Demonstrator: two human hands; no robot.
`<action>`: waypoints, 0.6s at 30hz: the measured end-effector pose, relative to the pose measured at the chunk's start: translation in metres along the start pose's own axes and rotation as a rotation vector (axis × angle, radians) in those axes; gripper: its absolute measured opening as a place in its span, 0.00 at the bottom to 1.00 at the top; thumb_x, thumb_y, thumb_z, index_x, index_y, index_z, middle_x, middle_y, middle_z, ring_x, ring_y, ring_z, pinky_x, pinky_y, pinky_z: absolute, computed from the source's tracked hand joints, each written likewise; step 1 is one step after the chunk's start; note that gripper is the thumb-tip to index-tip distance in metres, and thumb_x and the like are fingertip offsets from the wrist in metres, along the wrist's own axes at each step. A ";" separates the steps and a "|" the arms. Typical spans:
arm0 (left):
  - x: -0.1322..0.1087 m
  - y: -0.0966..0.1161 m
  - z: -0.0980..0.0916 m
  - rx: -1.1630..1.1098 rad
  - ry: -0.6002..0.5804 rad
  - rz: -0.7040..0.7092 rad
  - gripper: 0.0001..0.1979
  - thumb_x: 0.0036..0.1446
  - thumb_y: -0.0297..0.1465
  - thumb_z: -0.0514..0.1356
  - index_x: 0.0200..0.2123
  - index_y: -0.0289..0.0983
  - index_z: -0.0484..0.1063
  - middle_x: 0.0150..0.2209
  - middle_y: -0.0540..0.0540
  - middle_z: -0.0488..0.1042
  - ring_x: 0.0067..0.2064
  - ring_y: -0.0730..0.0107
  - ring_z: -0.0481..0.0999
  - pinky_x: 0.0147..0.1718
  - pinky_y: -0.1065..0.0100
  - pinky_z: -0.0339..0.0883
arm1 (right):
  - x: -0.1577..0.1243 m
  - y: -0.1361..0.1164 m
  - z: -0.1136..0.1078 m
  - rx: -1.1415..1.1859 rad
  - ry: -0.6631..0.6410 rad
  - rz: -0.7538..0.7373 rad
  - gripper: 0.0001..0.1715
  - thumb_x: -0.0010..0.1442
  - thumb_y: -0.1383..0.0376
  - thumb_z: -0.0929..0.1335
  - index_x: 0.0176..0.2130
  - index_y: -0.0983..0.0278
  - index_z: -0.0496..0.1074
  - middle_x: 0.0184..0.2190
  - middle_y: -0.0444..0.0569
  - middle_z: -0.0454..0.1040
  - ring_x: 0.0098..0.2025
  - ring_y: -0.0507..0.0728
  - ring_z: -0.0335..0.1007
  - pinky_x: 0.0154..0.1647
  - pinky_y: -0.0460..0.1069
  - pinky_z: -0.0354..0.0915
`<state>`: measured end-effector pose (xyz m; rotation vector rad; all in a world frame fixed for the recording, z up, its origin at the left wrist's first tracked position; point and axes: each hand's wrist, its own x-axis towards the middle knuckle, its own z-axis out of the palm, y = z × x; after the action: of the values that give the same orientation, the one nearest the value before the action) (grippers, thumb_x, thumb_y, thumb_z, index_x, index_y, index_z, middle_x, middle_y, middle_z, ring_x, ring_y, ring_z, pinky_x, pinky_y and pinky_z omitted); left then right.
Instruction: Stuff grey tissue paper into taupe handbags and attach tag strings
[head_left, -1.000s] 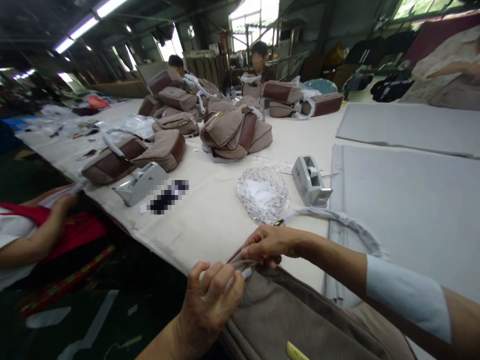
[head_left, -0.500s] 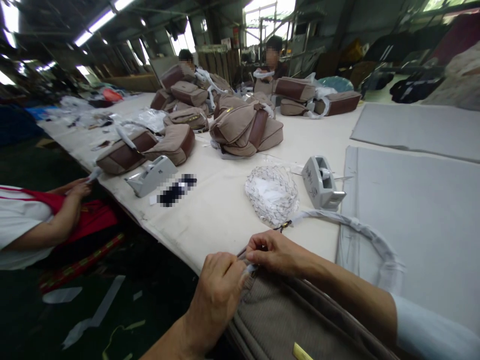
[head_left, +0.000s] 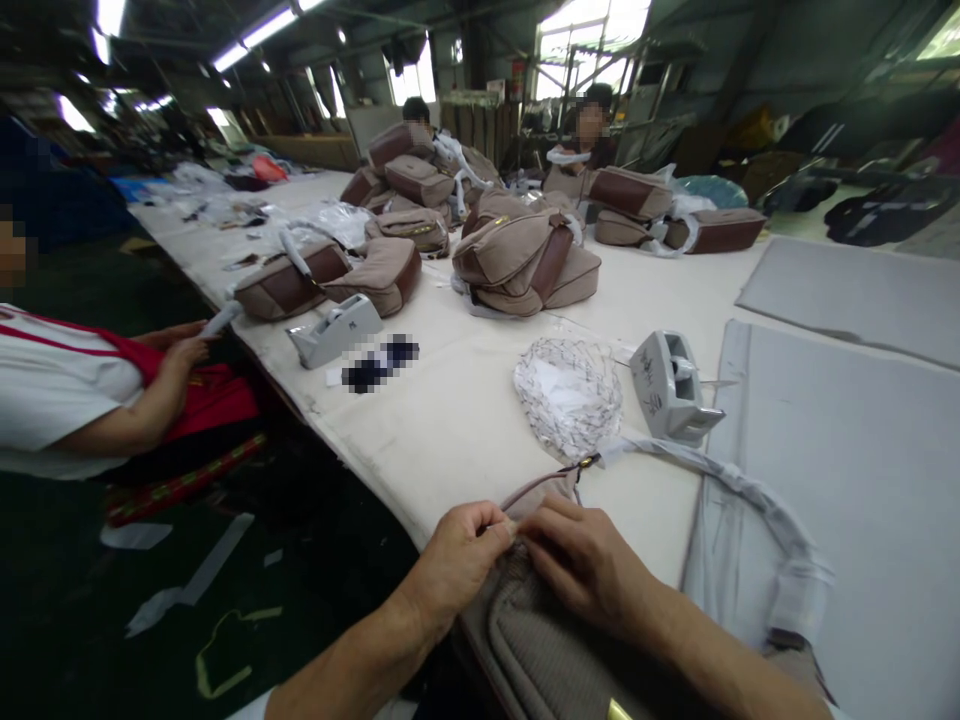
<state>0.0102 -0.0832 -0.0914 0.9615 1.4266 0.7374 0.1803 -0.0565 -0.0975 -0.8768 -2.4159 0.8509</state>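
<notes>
A grey-brown ribbed handbag [head_left: 570,655] lies at the table's near edge, with a gold metal tag low on its front. Its handle [head_left: 739,480], wrapped in white film, arches to the right from a gold clasp. At the bag's upper left end my left hand [head_left: 461,560] pinches thumb against fingers. Close against it, my right hand [head_left: 585,560] has bent fingers pressed together at the same spot. Whatever small piece lies between the fingertips is too small to name.
A crumpled bundle of white tags with dark strings [head_left: 570,395] lies beyond the bag, beside a grey tape dispenser [head_left: 673,385]. Another dispenser [head_left: 337,330] and stacked brown bags [head_left: 525,260] stand farther off. Grey boards [head_left: 840,450] cover the right. A co-worker [head_left: 97,400] is at left.
My left hand has turned from a fist-like grip to a fingertip pinch, and my right hand has come down close to it. The white bit between them no longer shows. The view has swung left.
</notes>
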 end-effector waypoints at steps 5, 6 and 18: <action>0.003 -0.010 -0.001 -0.114 -0.008 -0.094 0.14 0.43 0.41 0.57 0.20 0.36 0.61 0.18 0.56 0.58 0.22 0.77 0.55 0.24 0.72 0.47 | -0.020 0.005 0.021 -0.470 -0.017 -0.253 0.18 0.63 0.69 0.59 0.52 0.73 0.63 0.31 0.52 0.70 0.29 0.56 0.63 0.26 0.50 0.61; 0.004 -0.013 -0.002 -0.119 -0.016 -0.098 0.15 0.43 0.41 0.58 0.20 0.36 0.61 0.18 0.56 0.58 0.22 0.78 0.55 0.24 0.72 0.47 | -0.024 0.004 0.022 -0.502 -0.031 -0.265 0.18 0.64 0.69 0.60 0.53 0.73 0.63 0.33 0.53 0.70 0.30 0.56 0.64 0.28 0.51 0.63; 0.010 -0.002 -0.006 0.245 -0.132 0.037 0.15 0.49 0.42 0.57 0.25 0.34 0.69 0.18 0.55 0.61 0.23 0.74 0.60 0.24 0.72 0.52 | -0.045 -0.021 -0.007 -0.351 0.000 -0.290 0.17 0.64 0.71 0.58 0.50 0.67 0.67 0.44 0.54 0.73 0.42 0.56 0.68 0.44 0.51 0.68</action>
<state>0.0042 -0.0744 -0.0978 1.2063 1.4070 0.5233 0.2072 -0.0971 -0.0863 -0.6160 -2.6511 0.3258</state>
